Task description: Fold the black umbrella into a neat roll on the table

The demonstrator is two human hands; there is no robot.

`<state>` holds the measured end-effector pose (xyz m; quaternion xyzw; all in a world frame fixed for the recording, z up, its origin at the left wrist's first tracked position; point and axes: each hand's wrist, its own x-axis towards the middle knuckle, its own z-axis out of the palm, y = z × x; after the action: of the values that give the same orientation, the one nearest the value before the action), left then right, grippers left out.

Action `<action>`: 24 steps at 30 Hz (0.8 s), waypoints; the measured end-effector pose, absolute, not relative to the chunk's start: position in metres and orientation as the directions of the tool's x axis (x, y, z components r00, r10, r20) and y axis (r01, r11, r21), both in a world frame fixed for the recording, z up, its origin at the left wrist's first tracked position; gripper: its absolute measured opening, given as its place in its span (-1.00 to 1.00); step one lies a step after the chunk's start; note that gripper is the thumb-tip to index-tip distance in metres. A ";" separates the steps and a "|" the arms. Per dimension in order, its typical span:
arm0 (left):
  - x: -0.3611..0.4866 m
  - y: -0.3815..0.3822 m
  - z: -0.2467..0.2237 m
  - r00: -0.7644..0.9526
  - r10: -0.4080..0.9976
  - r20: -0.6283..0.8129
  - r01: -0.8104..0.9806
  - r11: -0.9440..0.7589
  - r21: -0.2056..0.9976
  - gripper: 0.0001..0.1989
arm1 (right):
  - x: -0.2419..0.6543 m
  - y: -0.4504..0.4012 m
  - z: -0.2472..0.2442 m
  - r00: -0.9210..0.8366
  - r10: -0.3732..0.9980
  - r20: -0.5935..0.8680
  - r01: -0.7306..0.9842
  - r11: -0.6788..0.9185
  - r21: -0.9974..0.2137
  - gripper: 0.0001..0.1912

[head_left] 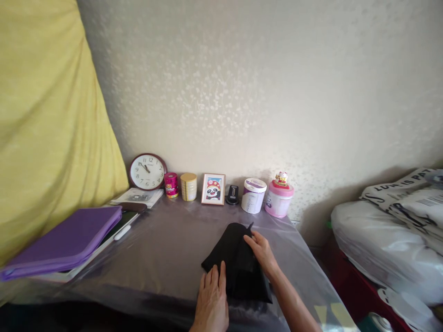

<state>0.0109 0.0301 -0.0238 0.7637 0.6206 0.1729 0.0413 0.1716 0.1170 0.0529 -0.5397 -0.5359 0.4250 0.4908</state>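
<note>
A piece of black cloth (238,258) lies on the covered table, partly folded over, with one corner sticking up at its far right. My right hand (261,249) grips the cloth near that raised corner, thumb and fingers closed on its edge. At the near left edge of the cloth is my left hand (212,293), its fingers stretched out and pointing away from me. Its fingertips are at or on the cloth; whether they press on it I cannot tell.
Along the wall stand a round clock (148,172), a pink tin (171,185), a yellow-lidded can (188,187), a framed panda picture (213,189), a small black object (233,195), a white tub (254,196) and a pink tub (278,203). A purple folder (69,235) lies left; plastic-wrapped bundles (384,244) sit right.
</note>
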 end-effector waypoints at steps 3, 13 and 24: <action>0.010 0.031 -0.023 0.173 0.964 0.200 0.939 -0.222 0.261 -0.36 | 0.151 0.132 0.049 0.049 0.994 0.099 0.194 0.088 -0.977 -0.58; 0.005 0.035 -0.030 0.196 0.956 0.220 0.930 -0.252 0.267 -0.49 | 0.121 0.163 0.020 0.024 0.994 0.104 0.608 0.068 -0.791 -0.61; 0.003 0.028 -0.012 0.207 0.867 0.453 0.922 -0.327 0.205 -0.66 | 0.115 0.157 0.029 -0.074 0.991 0.108 0.762 0.126 -0.635 -0.64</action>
<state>0.0028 0.0283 -0.0122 0.7750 0.5773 0.2512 -0.0550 0.1150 0.1573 0.0288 -0.6254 -0.7009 0.2142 0.2679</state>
